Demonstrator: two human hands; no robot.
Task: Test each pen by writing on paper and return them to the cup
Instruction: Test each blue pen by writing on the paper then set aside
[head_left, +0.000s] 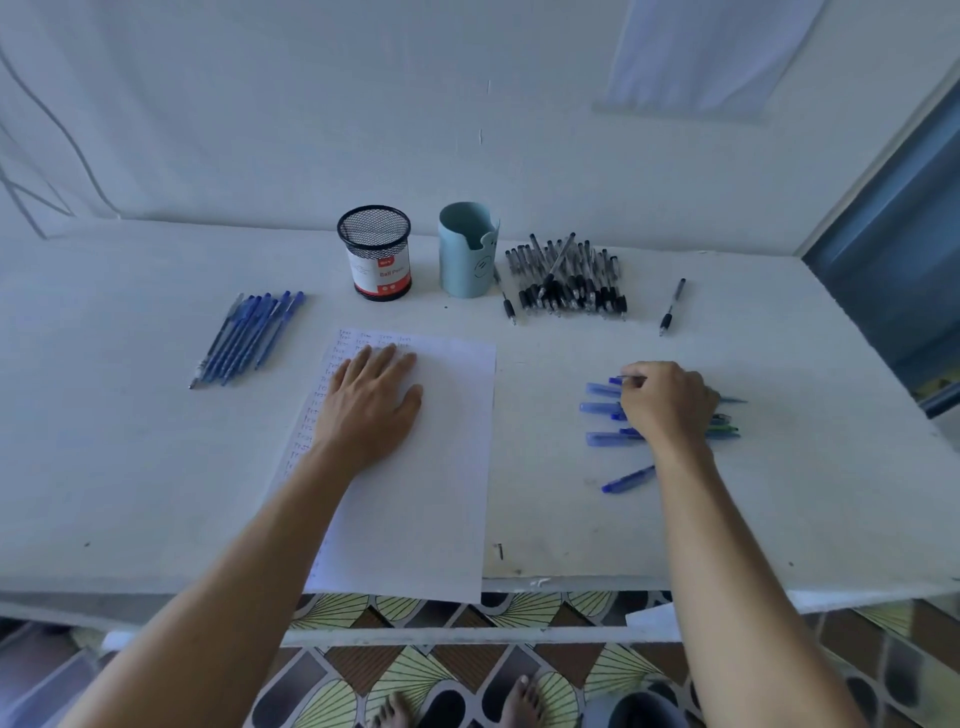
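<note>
White table (156, 493) w/ wall behind; left hand (371, 402) flat on paper (441, 467), right hand (667, 402) pinching blue pen (617, 381).

The right hand (667, 402) covers the middles of the blue pens (605, 408) beneath its grip; the writing on the paper (441, 467) is too small to read.

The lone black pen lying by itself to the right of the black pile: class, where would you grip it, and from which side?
Probably pinch the lone black pen from above, across the thin clear barrel at its middle. It lies flat on the table, dark grip end nearer, with bare table on both sides, so fingers fit either side.
</note>
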